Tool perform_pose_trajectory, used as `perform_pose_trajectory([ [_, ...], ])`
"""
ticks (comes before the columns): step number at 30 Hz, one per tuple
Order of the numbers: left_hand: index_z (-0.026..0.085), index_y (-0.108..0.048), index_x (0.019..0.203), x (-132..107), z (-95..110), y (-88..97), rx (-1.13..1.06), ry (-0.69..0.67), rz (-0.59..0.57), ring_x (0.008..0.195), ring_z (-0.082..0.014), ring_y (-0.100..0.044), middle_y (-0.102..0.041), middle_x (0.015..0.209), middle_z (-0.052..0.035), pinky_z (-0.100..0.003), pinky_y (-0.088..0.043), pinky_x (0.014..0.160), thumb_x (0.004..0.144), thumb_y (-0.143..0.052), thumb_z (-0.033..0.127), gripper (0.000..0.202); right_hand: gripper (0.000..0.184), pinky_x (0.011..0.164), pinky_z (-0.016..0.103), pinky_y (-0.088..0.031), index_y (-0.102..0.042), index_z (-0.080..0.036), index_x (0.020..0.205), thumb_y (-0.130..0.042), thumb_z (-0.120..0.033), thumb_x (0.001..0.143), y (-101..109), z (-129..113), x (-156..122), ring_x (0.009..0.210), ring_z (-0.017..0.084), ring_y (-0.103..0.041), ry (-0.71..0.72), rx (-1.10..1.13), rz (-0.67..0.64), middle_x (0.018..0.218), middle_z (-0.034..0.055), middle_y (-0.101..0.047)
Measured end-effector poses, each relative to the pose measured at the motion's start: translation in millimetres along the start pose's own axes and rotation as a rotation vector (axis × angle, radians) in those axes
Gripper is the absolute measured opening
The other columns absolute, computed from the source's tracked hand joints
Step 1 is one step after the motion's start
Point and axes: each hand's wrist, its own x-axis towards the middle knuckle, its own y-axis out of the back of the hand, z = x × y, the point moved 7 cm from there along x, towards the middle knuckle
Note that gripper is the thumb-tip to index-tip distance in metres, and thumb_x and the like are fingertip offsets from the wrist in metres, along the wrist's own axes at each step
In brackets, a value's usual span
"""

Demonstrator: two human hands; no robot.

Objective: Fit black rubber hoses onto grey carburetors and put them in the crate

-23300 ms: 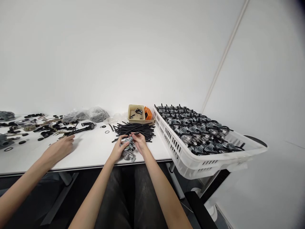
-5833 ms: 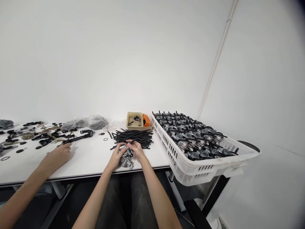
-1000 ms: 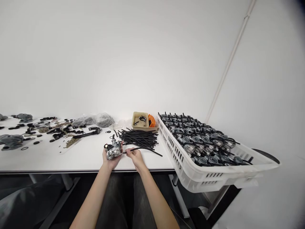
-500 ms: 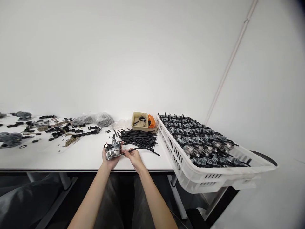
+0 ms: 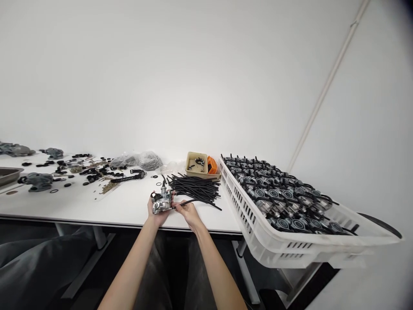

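A silver metal carburetor (image 5: 163,202) with black fittings rests in my left hand (image 5: 155,216), whose fingers curl around it from below and behind. My right hand (image 5: 188,213) pinches a black rubber hose (image 5: 193,200) close to one end, right at the carburetor's lower right side. The hose's free end trails rightward over the table. Whether its held end sits on the carburetor's outlet is hidden by my fingers. Just behind both hands lies a pile of similar black hoses (image 5: 195,186).
A white plastic crate (image 5: 254,232) full of carburetors stands at the right, overhanging the table (image 5: 80,206). Behind the hoses are a beige tray (image 5: 197,175) and an orange basket (image 5: 212,165). Leftward lie a black wristwatch (image 5: 129,177), plastic bags (image 5: 150,160), small scattered parts and another person's leg (image 5: 41,262).
The view has swung slightly left, so everything appears shifted right and a metal tray shows at the left edge. Both hands keep the same hold on the carburetor and hose.
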Motion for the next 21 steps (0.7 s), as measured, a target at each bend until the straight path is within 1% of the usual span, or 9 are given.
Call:
perform_pose_trajectory([
  [3,0.012,-0.062,0.112,1.3,0.0,3.0,-0.016,-0.001,0.011,0.071,-0.0245,-0.068,-0.071,0.088,-0.0143,-0.036,-0.054,0.064,0.083,-0.04,0.042,0.047,0.033,0.092,0.044,-0.042,-0.063,-0.017,0.071,-0.075,-0.047,0.064,-2.4,-4.3,-1.6,0.095,0.026,-0.063,0.016,-0.018,-0.032,0.095,0.0106,-0.071],
  [6,0.012,-0.063,0.109,1.6,-0.2,3.0,-0.015,-0.008,0.017,0.071,-0.0247,-0.068,-0.071,0.086,-0.0132,-0.038,-0.054,0.064,0.083,-0.041,0.042,0.045,0.034,0.094,0.044,-0.04,-0.062,-0.017,0.071,-0.075,-0.048,0.062,-2.2,-6.0,-2.7,0.095,0.026,-0.063,0.024,-0.023,-0.028,0.093,0.0103,-0.071],
  [10,0.013,-0.065,0.101,0.2,-0.4,-1.9,0.007,-0.024,0.026,0.074,-0.0253,-0.068,-0.071,0.082,-0.0113,-0.039,-0.054,0.065,0.083,-0.044,0.042,0.04,0.036,0.092,0.044,-0.042,-0.056,-0.019,0.066,-0.077,-0.046,0.06,0.6,-1.8,-1.1,0.093,0.025,-0.064,0.015,-0.002,0.001,0.091,0.0098,-0.072],
  [13,0.011,-0.065,0.094,-0.9,0.6,-4.9,0.024,-0.048,0.049,0.075,-0.0255,-0.068,-0.071,0.081,-0.0121,-0.039,-0.055,0.063,0.084,-0.042,0.042,0.04,0.037,0.089,0.043,-0.043,-0.053,-0.019,0.063,-0.078,-0.046,0.059,2.3,2.6,1.1,0.089,0.025,-0.064,0.004,0.006,0.019,0.088,0.0089,-0.071],
  [17,0.011,-0.065,0.091,-1.0,2.2,-4.7,0.019,-0.062,0.066,0.072,-0.0243,-0.068,-0.071,0.081,-0.0129,-0.036,-0.055,0.06,0.086,-0.038,0.044,0.043,0.034,0.085,0.04,-0.044,-0.059,-0.018,0.067,-0.076,-0.047,0.061,2.4,2.9,2.3,0.085,0.024,-0.063,0.028,-0.057,0.027,0.085,0.0078,-0.07],
  [21,0.01,-0.065,0.093,-0.3,2.1,-2.2,-0.022,-0.035,0.046,0.074,-0.0248,-0.068,-0.07,0.086,-0.0154,-0.034,-0.054,0.056,0.084,-0.039,0.047,0.045,0.032,0.08,0.035,-0.045,-0.063,-0.018,0.07,-0.074,-0.047,0.064,1.7,-0.5,1.6,0.08,0.021,-0.06,0.073,-0.17,0.028,0.082,0.0055,-0.066],
])
